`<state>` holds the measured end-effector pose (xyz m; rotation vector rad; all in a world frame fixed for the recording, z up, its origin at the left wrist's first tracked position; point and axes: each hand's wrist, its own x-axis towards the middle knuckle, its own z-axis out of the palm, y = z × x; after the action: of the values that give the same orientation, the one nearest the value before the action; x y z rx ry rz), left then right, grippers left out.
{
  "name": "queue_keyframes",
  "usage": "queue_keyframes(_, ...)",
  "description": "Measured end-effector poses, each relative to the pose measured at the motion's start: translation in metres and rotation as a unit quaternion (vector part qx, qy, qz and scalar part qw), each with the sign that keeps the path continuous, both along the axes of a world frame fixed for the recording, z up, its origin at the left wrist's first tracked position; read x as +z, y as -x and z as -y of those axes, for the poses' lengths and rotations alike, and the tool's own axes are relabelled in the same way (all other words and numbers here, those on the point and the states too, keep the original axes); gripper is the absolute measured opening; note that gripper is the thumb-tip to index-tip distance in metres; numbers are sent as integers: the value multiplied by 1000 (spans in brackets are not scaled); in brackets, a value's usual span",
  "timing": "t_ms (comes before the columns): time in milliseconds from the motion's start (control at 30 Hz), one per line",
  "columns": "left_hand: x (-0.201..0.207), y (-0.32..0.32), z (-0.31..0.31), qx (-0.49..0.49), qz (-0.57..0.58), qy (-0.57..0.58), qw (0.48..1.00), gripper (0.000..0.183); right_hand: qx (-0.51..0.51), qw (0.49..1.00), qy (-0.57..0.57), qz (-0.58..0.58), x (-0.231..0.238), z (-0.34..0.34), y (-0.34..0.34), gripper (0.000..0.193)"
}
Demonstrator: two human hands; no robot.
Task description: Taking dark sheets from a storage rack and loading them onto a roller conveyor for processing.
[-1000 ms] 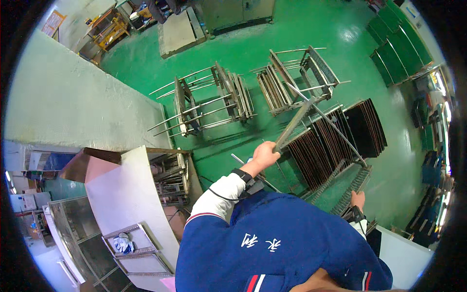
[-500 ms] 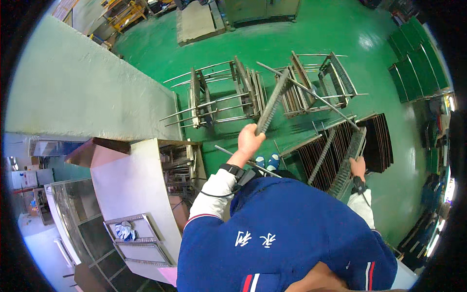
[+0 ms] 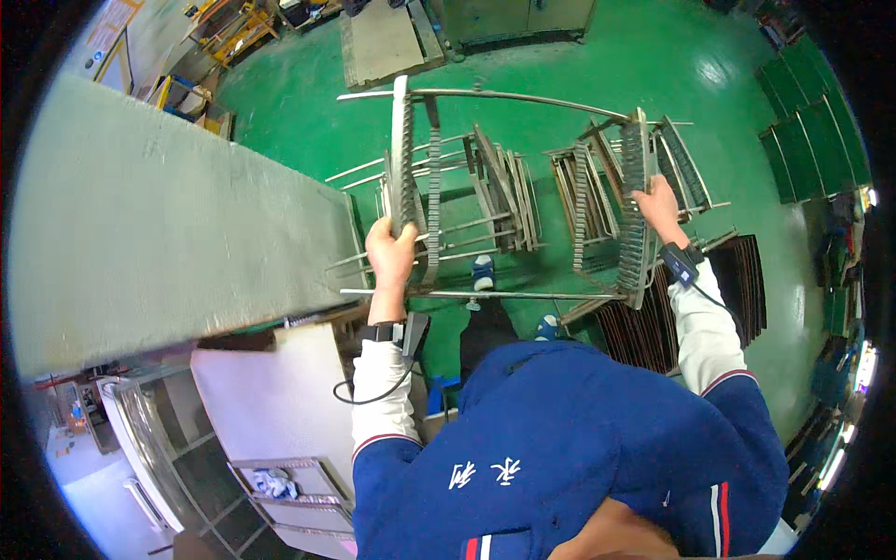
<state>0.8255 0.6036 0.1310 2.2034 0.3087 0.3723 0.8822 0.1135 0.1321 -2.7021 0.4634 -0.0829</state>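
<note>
An open, box-like grey metal rack with toothed side bars and thin rods (image 3: pixel 634 245) hangs above the glossy green floor (image 3: pixel 644 56), held between two bare hands. The left hand (image 3: pixel 391 252) is clamped round the rack's left toothed bar; the right hand (image 3: pixel 661 203) is clamped on its right one. Below the rack, a slatted grey metal stand with long rods (image 3: pixel 497 182) and a smaller toothed grey metal stand (image 3: pixel 686 168) sit apart on the floor. Right of the rack and nearer the person are thin dark upright panels (image 3: pixel 747 280). A large pale grey block (image 3: pixel 187 215) lies left of the rack; a smooth white tabletop (image 3: pixel 266 383), left and nearer the person, carries a crumpled white-and-blue cloth (image 3: pixel 275 483).
</note>
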Motion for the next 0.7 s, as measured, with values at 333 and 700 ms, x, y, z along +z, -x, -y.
queue_keyframes(333, -25, -90, -161, 101, -71, 5, 992, 26, 116, 991, -54, -35, -26, -175, -183, 40)
queue_keyframes(700, -113, -130, -222, 154, -159, -4, 975, 29, 170, 967, -65, -179, -125, -249, -261, 43)
